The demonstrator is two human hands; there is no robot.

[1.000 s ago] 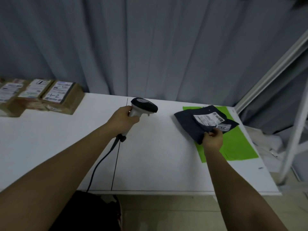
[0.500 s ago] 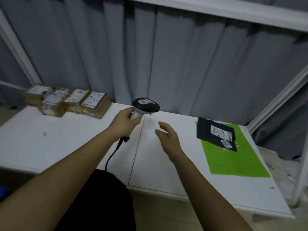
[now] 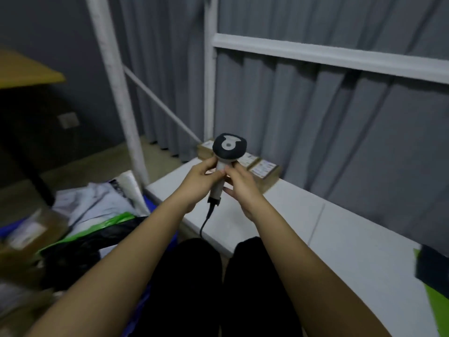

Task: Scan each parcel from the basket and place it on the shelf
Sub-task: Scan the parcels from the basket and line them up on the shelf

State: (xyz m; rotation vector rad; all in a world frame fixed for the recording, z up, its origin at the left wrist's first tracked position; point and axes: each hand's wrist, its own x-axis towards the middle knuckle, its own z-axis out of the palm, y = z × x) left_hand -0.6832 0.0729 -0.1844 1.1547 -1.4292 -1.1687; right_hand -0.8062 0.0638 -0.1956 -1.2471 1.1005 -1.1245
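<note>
A barcode scanner [image 3: 229, 149] with a black head and white handle stands upright in front of me. My left hand [image 3: 200, 182] grips its handle from the left. My right hand [image 3: 240, 184] closes its fingers on the same handle from the right. The scanner's black cable [image 3: 206, 220] hangs down over the white shelf [image 3: 340, 229]. Brown labelled boxes [image 3: 263, 172] sit on the shelf behind the scanner. The dark parcel [image 3: 432, 266] lies on a green sheet [image 3: 437, 302] at the right edge. A heap of parcels [image 3: 85, 215] fills the blue basket [image 3: 148, 200] at lower left.
White shelf posts [image 3: 116, 93] and a crossbar [image 3: 328, 57] stand in front of a grey curtain. A wooden tabletop [image 3: 26, 71] juts in at upper left. My dark trouser legs [image 3: 218, 288] fill the lower middle.
My right hand let go of the dark parcel on the green sheet and came across to the scanner handle. My view swung left, bringing the basket of parcels into sight.
</note>
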